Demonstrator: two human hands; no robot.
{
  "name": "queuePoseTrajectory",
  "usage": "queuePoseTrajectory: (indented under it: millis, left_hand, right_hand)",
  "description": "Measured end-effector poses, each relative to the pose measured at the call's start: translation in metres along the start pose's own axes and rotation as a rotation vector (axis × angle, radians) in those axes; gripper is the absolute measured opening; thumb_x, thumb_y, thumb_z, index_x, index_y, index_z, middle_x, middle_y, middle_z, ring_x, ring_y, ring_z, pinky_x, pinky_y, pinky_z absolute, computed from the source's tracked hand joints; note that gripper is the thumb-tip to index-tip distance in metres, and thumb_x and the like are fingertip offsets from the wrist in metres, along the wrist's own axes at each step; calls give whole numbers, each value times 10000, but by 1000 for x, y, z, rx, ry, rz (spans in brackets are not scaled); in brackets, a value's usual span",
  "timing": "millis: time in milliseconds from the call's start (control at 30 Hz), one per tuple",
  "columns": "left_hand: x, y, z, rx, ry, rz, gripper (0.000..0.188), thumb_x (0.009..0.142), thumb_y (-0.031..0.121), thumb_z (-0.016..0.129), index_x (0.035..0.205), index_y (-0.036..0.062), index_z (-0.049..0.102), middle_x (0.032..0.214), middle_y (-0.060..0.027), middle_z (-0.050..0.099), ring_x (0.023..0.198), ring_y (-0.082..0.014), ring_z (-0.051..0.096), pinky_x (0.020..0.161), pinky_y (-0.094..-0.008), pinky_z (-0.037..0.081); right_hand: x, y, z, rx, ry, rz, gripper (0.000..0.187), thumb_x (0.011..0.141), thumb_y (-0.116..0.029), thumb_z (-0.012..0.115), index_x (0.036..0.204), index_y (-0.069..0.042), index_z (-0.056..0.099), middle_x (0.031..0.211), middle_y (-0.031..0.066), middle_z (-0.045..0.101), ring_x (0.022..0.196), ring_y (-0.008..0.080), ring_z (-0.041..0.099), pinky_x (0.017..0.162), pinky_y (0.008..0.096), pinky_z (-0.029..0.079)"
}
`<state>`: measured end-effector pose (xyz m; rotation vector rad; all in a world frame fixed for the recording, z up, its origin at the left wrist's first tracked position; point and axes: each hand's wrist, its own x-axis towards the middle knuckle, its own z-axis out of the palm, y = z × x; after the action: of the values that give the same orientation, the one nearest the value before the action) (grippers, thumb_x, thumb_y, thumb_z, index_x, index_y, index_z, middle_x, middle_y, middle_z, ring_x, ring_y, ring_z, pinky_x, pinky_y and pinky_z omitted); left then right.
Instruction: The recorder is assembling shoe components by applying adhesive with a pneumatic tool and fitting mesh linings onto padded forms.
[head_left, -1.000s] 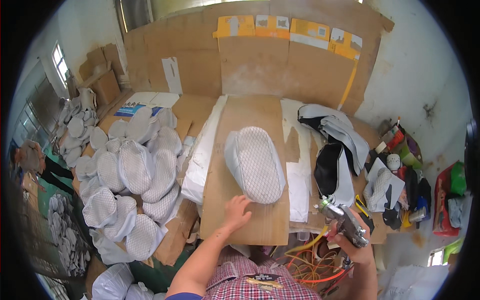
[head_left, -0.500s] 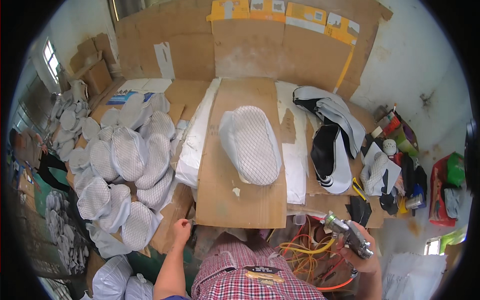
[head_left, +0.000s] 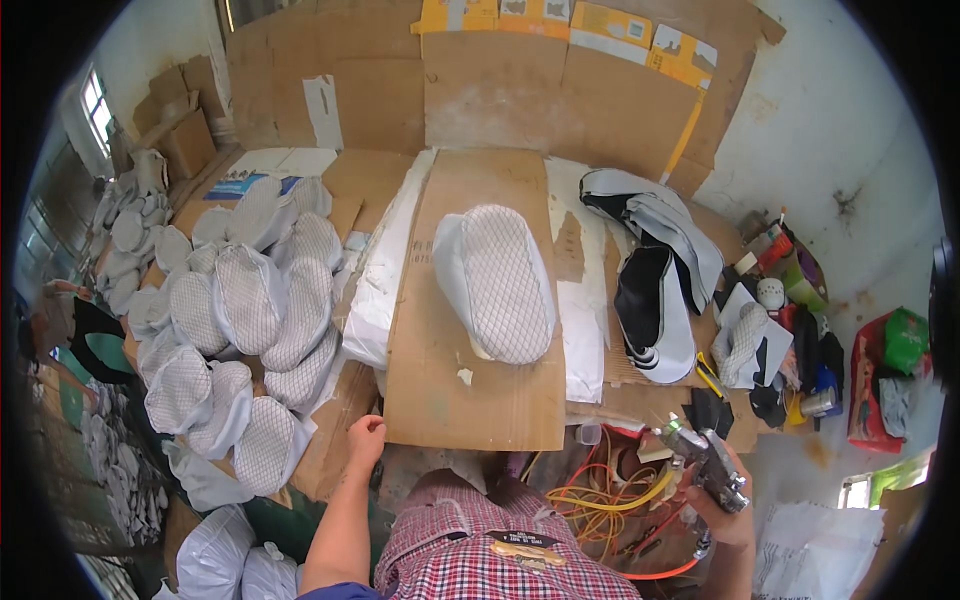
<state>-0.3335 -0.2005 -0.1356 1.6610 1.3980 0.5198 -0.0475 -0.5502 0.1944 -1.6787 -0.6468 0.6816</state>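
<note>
Cardboard sheet (head_left: pixel 425 400) under quilted piece (head_left: pixel 505 285); cardboard backboard (head_left: pixel 490 105) — pale wall (head_left: pixel 800 120) rightward.

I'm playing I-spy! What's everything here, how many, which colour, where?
Flat rectangular cardboard sheet: one, brown, centre
Oval diamond-patterned fabric piece: one, pale grey, on cardboard
Similar pieces: many, pale grey, heaped left
Curved fabric pieces: several, grey and black, right
Mixed clutter: uncountable, multicoloured, far right
Upright cardboard boards: several, brown, behind
Hoses: several, yellow and orange, below
Another person: one, dark clothing, far left
Metal spray gun: one, silver, in right hand
Left hand: one, bare, near cardboard corner
Right hand: one, bare, around spray gun
</note>
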Motion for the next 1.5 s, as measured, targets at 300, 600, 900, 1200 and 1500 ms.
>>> queuePoseTrajectory:
  millis: [300,600,900,1200,1500]
  left_hand:
    - [23,121,101,-649,-255,-253,316,763,75,604,1069,20,550,841,-44,605,671,-128,570,590,-257,456]
    - [15,180,173,-976,-191,-481,214,809,108,559,1008,71,490,818,-43,571,672,-163,571,600,-270,451]
    - [5,222,154,-1123,-70,-428,96,822,108,502,879,33,483,805,-110,578,746,-238,588,662,-383,484]
    - [28,311,99,-1441,-165,-447,121,796,90,492,841,-11,541,819,-130,598,823,-291,590,810,-454,488]
    - [33,338,85,-1542,-188,-450,84,794,73,513,789,-9,527,761,-130,591,785,-295,605,770,-442,511]
  right_hand:
    - [40,6,-32,-68,-115,-77,529,724,57,604,1223,6,435,858,47,581,721,90,561,656,218,455]
    - [84,15,-81,-208,-402,-73,565,703,55,621,1228,14,417,844,105,597,701,149,597,635,281,500]
    - [157,47,-81,-10,-218,-215,550,720,60,607,1235,16,420,831,53,572,757,95,538,692,232,437]
    - [257,196,38,-618,-114,-332,581,701,-132,662,1222,-49,419,921,184,565,836,377,560,742,432,457]
    - [296,162,116,968,-457,245,230,837,-170,582,1038,-66,537,971,32,586,885,171,566,737,328,448]
